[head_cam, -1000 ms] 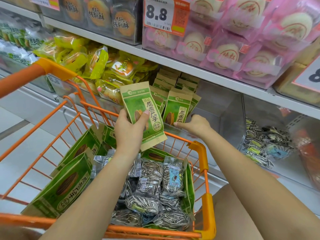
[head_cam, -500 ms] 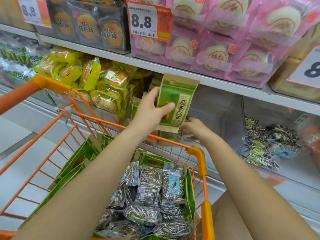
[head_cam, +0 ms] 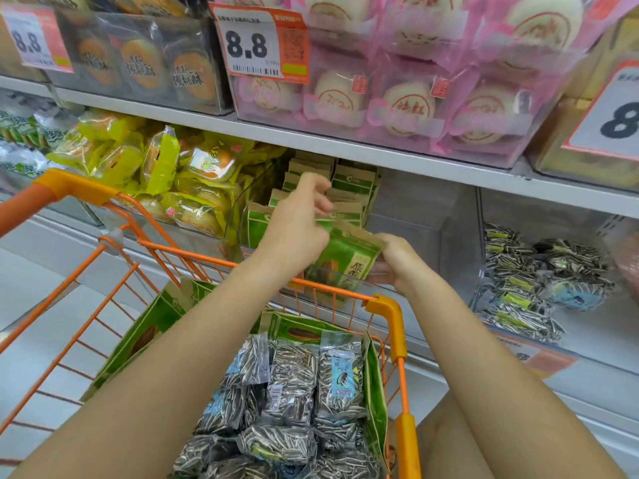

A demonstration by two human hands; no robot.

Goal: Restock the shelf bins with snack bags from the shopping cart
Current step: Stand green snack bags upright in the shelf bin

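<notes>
Two shelf tiers (head_cam: 345,146) hold clear bins (head_cam: 460,236) above a pale floor (head_cam: 41,271).

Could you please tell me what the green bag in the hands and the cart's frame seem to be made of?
Green bag: probably matte kraft paper, judging by its dull brown top edge and lack of glare.
Cart frame: seemingly orange-coated metal wire, shown by thin rigid rods; its corner caps look like smooth plastic.

Bright, even store light surrounds me; glare streaks the pink wrappers (head_cam: 408,105), my left hand (head_cam: 301,223) blurs, and edges bend outward.
</notes>
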